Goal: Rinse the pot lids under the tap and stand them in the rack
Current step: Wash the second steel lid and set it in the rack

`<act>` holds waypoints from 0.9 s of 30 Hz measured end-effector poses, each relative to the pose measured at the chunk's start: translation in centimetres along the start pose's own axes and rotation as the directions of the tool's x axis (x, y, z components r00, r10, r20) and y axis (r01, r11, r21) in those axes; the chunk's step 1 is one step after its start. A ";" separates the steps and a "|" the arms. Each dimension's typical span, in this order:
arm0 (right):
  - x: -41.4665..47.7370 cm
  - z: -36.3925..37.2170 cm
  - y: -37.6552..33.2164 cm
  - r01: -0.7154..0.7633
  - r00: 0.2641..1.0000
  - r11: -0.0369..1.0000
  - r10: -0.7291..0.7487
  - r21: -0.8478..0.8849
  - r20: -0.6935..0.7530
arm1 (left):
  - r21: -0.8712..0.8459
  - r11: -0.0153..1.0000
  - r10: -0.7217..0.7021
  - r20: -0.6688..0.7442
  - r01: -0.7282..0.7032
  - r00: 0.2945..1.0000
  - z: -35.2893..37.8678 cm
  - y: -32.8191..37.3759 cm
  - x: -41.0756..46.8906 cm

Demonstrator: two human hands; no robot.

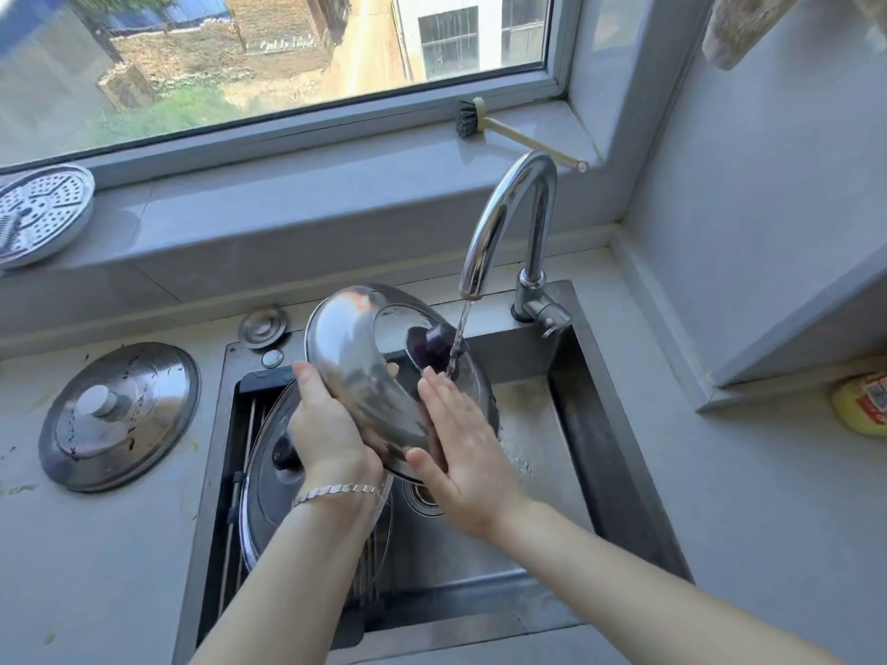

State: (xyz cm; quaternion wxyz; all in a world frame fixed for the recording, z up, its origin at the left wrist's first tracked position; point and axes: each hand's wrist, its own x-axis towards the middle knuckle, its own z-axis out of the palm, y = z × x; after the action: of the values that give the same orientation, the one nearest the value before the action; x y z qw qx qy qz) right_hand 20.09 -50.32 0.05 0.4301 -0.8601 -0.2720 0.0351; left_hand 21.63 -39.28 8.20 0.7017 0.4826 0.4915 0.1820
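A domed steel pot lid [365, 362] with a dark knob is tilted over the sink, under the running tap [509, 223]. The water stream lands by its knob. My left hand [326, 429] grips the lid's lower left rim. My right hand [461, 448] lies flat and open against the lid's lower right face. A glass lid [269, 477] with a black knob stands in the rack [240, 448] at the sink's left side, partly hidden by my left arm. Another steel lid [120, 415] lies flat on the counter to the left.
The steel sink [619, 453] has a drain below my right hand. A perforated steamer plate [38, 213] and a dish brush [485, 122] lie on the window sill. A yellow bottle [864, 400] sits at the right edge. A small round cap [263, 326] sits behind the sink.
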 end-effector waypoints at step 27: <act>-0.3 -1.6 -1.4 -0.448 0.885 0.874 0.464 0.188 -0.044 | -0.142 0.990 -0.030 -0.236 -0.003 0.971 0.0 -1.5 -1.3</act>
State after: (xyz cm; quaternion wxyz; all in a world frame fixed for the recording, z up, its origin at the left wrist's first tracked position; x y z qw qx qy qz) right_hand 19.72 -50.95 2.10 0.4941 -0.8600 -0.0384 0.1213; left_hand 20.65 -40.96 7.58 0.6715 0.4032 0.5610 0.2679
